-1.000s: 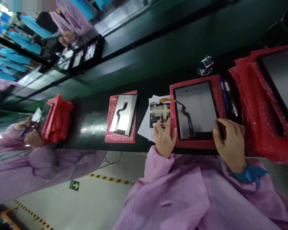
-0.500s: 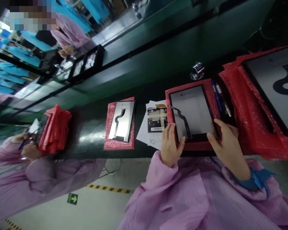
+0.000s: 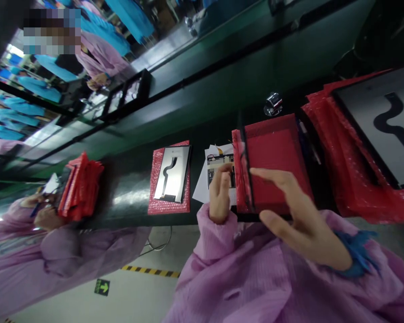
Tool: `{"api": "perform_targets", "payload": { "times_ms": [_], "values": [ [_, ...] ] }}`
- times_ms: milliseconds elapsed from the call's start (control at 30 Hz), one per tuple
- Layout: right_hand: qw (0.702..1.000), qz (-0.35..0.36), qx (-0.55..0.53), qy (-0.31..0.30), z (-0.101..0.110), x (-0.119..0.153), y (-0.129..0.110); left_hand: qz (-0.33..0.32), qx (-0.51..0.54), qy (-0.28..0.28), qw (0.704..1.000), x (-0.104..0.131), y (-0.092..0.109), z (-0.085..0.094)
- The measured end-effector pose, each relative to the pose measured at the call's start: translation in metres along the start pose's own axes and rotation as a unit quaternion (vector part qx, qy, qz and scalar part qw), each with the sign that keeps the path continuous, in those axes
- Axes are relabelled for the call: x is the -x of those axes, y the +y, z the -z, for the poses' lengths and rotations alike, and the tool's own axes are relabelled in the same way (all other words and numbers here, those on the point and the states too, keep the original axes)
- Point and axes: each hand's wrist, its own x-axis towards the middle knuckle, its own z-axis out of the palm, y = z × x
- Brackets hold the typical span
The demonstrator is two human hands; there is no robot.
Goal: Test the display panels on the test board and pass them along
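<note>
A thin display panel (image 3: 248,170), blurred and seen almost edge-on, stands tilted up over the left part of a red bubble-wrap bag (image 3: 276,157). My right hand (image 3: 298,220) reaches in from the right. Its index fingertip meets the panel and the thumb is near the lower end. To the left of the panel is my left hand (image 3: 220,195), fingers bent and nothing visible in them, a gap between it and the panel. Beneath and beyond that hand lie a circuit-board module (image 3: 216,162) and white paper sheets (image 3: 201,186).
Another panel (image 3: 173,175) lies on red wrap to the left. At right, a larger panel (image 3: 393,130) rests on stacked red bags (image 3: 350,188). Pens (image 3: 309,141) and a shiny metal object (image 3: 273,104) are near the bag. A co-worker's hands (image 3: 45,217) are beside red packets (image 3: 81,186).
The display panel has swung from lying flat to standing nearly on edge, baring the red bag. My right hand moved left with it; my left hand pulled away a little to the left.
</note>
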Motion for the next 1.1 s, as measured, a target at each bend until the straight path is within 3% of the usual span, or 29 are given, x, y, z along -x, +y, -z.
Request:
{"api": "perform_targets", "payload": {
  "times_ms": [67, 167, 267, 333, 433, 500, 633, 733, 867, 967, 1100],
  "values": [
    [0.997, 0.021, -0.064, -0.038, -0.02, -0.008, 0.008, 0.001, 0.124, 0.036, 0.992, -0.012, 0.014, 0.001],
    [0.991, -0.065, -0.114, 0.028, -0.051, -0.015, 0.032, 0.061, 0.263, 0.035, 0.962, -0.02, 0.029, 0.002],
    [0.986, -0.141, -0.067, 0.056, -0.074, -0.017, 0.052, 0.113, 0.259, 0.065, 0.957, -0.02, 0.029, 0.009],
    [0.993, -0.113, -0.044, 0.014, -0.081, -0.016, 0.054, 0.128, 0.199, 0.091, 0.967, -0.02, 0.022, 0.015],
    [0.994, 0.019, -0.072, -0.077, -0.08, -0.013, 0.049, 0.129, 0.124, 0.116, 0.977, -0.021, 0.011, 0.022],
    [0.991, 0.059, -0.082, -0.084, -0.075, -0.013, 0.049, 0.124, 0.142, 0.119, 0.975, -0.021, 0.008, 0.025],
    [0.995, -0.095, -0.01, 0.032, -0.064, -0.018, 0.062, 0.156, 0.268, 0.126, 0.942, -0.02, 0.015, 0.029],
    [0.988, -0.155, -0.011, 0.02, -0.058, -0.023, 0.073, 0.184, 0.334, 0.112, 0.918, -0.019, 0.018, 0.027],
    [0.993, -0.096, 0.064, 0.02, -0.055, -0.024, 0.074, 0.183, 0.37, 0.083, 0.907, -0.02, 0.01, 0.015],
    [0.981, -0.06, 0.174, 0.061, -0.052, -0.02, 0.073, 0.168, 0.389, 0.078, 0.902, -0.02, -0.004, 0.003],
    [0.967, 0.014, 0.241, 0.076, -0.039, -0.016, 0.073, 0.179, 0.438, 0.068, 0.878, -0.015, -0.022, -0.006]
  ]
}}
